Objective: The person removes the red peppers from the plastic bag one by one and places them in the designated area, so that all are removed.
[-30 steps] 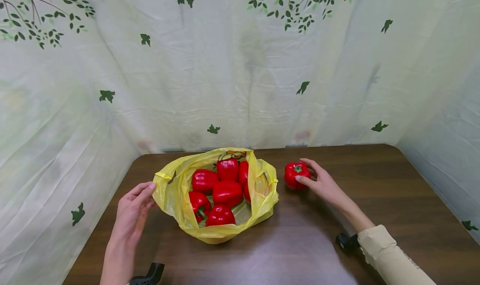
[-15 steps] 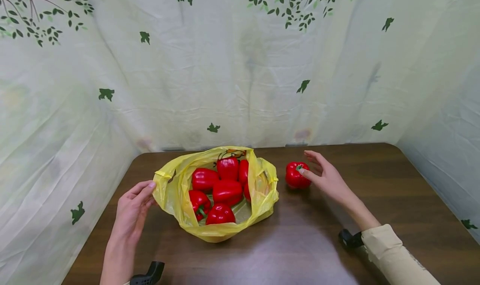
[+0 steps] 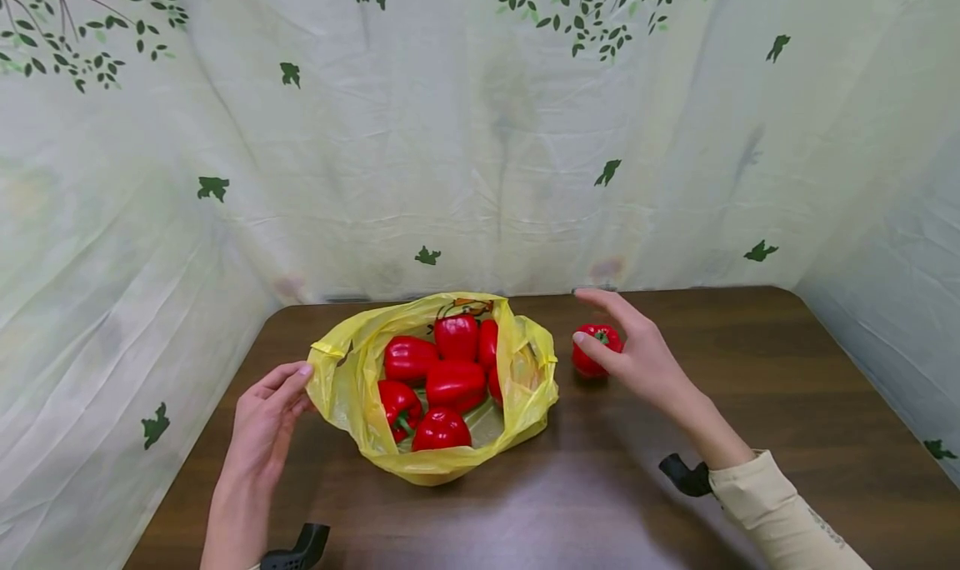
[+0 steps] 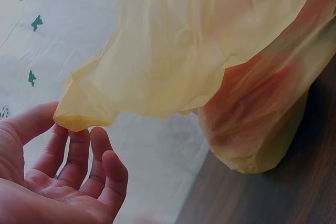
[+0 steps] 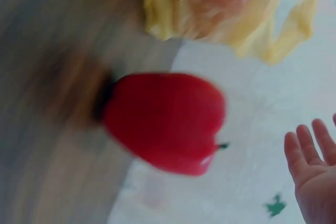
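A yellow plastic bag (image 3: 431,468) stands with its mouth spread wide, and several red bell peppers (image 3: 455,386) lie inside. At its left edge, my left hand (image 3: 258,437) pinches the rim between thumb and index finger; the left wrist view shows the other fingers loosely bent beneath the stretched plastic (image 4: 157,51). To the right of the bag a single red bell pepper (image 3: 588,366) sits on the table, its green stem (image 5: 223,146) visible in the right wrist view. Over this pepper hovers my right hand (image 3: 648,357), fingers spread and extended, apart from it in the right wrist view.
The brown wooden table (image 3: 480,520) ends at a pale cloth curtain (image 3: 480,178) printed with leaves and birds, which surrounds the back and sides. A black wrist device (image 3: 295,549) is worn on the left wrist, another (image 3: 685,475) on the right.
My right hand has let go of the lone pepper, drawn back to the right, then swung left above it. The pepper stays on the table. The left hand and bag have barely moved.
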The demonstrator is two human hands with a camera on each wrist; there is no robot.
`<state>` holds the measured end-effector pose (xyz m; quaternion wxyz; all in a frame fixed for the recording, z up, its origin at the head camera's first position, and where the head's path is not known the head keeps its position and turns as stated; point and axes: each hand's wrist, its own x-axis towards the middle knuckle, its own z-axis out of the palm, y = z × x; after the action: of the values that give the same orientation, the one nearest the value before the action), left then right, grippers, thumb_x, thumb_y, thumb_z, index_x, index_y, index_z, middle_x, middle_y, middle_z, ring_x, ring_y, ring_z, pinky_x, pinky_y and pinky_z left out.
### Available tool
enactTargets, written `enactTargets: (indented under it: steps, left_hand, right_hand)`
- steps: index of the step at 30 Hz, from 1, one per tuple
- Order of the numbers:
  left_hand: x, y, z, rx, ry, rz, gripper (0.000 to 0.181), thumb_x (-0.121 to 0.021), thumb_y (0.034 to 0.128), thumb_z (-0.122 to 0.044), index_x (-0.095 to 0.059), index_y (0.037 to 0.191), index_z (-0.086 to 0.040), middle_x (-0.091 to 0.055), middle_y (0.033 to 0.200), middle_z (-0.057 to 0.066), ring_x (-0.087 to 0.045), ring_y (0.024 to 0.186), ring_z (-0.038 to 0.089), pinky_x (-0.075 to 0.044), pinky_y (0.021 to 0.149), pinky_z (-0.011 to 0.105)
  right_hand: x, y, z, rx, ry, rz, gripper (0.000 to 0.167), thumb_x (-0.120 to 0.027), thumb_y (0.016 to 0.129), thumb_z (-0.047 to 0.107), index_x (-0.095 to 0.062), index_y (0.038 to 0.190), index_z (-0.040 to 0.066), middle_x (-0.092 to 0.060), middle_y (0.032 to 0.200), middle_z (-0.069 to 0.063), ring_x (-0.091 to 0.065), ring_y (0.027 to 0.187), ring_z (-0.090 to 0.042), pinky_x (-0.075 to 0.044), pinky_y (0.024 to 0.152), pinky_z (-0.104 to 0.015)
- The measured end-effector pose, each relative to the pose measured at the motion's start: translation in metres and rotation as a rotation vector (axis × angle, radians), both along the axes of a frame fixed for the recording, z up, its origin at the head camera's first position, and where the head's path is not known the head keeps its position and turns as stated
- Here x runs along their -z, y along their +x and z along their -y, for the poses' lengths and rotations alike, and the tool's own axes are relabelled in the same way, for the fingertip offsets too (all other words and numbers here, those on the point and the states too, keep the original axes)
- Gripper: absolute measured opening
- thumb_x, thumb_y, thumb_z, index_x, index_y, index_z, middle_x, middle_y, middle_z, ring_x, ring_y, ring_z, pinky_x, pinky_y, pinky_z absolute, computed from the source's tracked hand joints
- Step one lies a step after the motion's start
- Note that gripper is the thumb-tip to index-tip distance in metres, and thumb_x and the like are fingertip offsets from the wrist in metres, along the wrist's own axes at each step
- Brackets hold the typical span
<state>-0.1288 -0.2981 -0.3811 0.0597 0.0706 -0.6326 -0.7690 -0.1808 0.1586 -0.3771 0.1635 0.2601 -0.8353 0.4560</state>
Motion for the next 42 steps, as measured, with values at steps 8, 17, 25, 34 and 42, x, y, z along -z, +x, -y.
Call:
enactTargets:
  steps: [8, 17, 25, 34, 42]
  left_hand:
    - [0.001, 0.000, -0.001, 0.000, 0.004, 0.001, 0.014, -0.068, 0.0945, -0.019, -0.074, 0.101, -0.008, -0.069, 0.094, -0.001, -0.063, 0.075, 0.013, -0.053, 0.068, 0.022]
    - [0.000, 0.001, -0.002, 0.007, -0.003, 0.007, 0.014, -0.068, 0.0948, -0.019, -0.074, 0.100, -0.008, -0.069, 0.093, -0.001, -0.064, 0.075, 0.012, -0.053, 0.069, 0.022]
    - [0.000, 0.001, -0.002, 0.007, -0.002, 0.014, 0.015, -0.068, 0.0949, -0.020, -0.074, 0.102, -0.007, -0.069, 0.095, -0.001, -0.064, 0.078, 0.013, -0.054, 0.071, 0.022]
    - [0.002, 0.002, 0.000, 0.005, 0.001, 0.009, 0.014, -0.068, 0.0949, -0.018, -0.073, 0.101, -0.007, -0.068, 0.094, 0.000, -0.064, 0.076, 0.013, -0.053, 0.069, 0.023]
    - [0.002, 0.001, -0.002, 0.010, 0.005, 0.010, 0.014, -0.067, 0.0951, -0.018, -0.073, 0.101, -0.007, -0.069, 0.094, -0.001, -0.063, 0.076, 0.013, -0.053, 0.068, 0.023]
  right_hand:
    - [-0.016, 0.008, 0.035, -0.181, 0.022, -0.097, 0.052, -0.073, 0.089, 0.010, -0.053, 0.138, 0.011, -0.053, 0.139, -0.002, -0.050, 0.126, -0.021, -0.049, 0.095, -0.045]
    - [-0.018, 0.014, 0.078, -0.390, -0.018, 0.017, 0.052, -0.072, 0.090, 0.009, -0.052, 0.138, 0.012, -0.052, 0.138, -0.002, -0.049, 0.126, -0.016, -0.050, 0.094, -0.044]
    - [-0.010, 0.012, 0.106, -0.434, 0.167, 0.147, 0.048, -0.066, 0.095, 0.028, -0.049, 0.139, 0.017, -0.051, 0.136, 0.006, -0.050, 0.123, -0.013, -0.045, 0.100, -0.035]
    - [0.005, 0.007, 0.103, -0.344, 0.286, 0.205, 0.049, -0.069, 0.093, 0.026, -0.051, 0.138, 0.016, -0.055, 0.135, 0.000, -0.052, 0.123, -0.021, -0.043, 0.102, -0.035]
    - [0.007, 0.007, 0.089, -0.271, 0.380, 0.170, 0.049, -0.073, 0.089, 0.019, -0.056, 0.135, 0.014, -0.058, 0.131, -0.002, -0.051, 0.119, -0.018, -0.045, 0.099, -0.038]
